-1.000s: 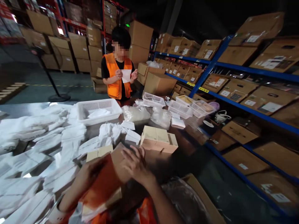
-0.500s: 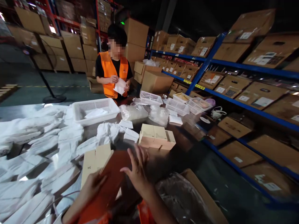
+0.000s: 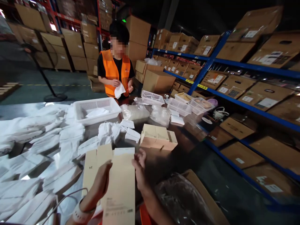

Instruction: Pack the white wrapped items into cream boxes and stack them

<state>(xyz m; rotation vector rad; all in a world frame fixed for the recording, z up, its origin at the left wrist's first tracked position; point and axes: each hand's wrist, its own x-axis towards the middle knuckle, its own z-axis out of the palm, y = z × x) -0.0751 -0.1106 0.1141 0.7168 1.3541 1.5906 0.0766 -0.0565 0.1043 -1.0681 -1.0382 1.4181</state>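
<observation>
Left hand [image 3: 102,181] and right hand [image 3: 140,170] hold a flat, unfolded cream carton blank [image 3: 120,187] upright between them, just above the near edge of the metal table [image 3: 164,159]. The left hand grips its left edge, the right hand its right edge; fingers closed on the card. A second cream flat [image 3: 95,165] lies just behind it. A stack of folded cream cartons [image 3: 158,137] sits nearby, white bags [image 3: 35,140] to the left, and a white basket [image 3: 96,109] beyond. Across the table, a person in an orange vest [image 3: 116,75] handles a white piece. Cardboard boxes fill the blue shelving [image 3: 234,97] to the right.
</observation>
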